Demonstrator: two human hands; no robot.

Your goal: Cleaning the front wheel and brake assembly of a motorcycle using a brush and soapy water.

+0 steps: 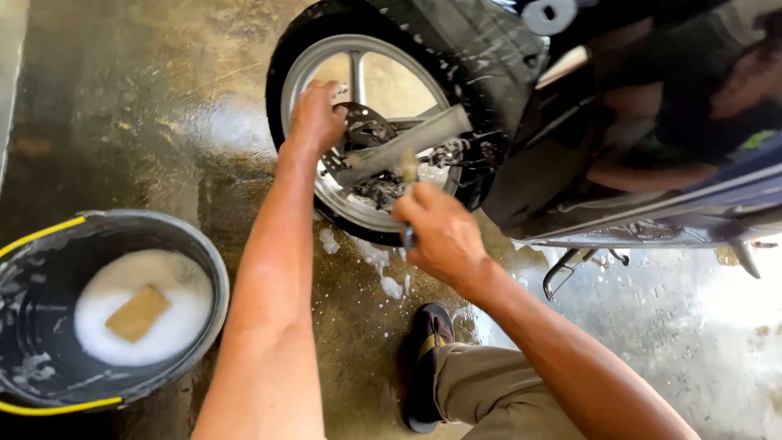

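Clearly a wash is underway on the motorbike's soapy front wheel (358, 122), which stands on the wet floor (147, 106). Left hand (316, 116) grips its spokes, steadying it; right hand (440, 232) is clamped round a small brush (409, 167) scrubbing the hub, which likely needs turning next.

— What colours are around you?
— My bucket (204, 269) is dark grey with a yellow handle, holding white foam (183, 314) and a tan sponge (138, 313).
— And the wheel?
— A black tyre (281, 61) on a silver rim (314, 65); my shoe (428, 342) is black with a yellow stripe.
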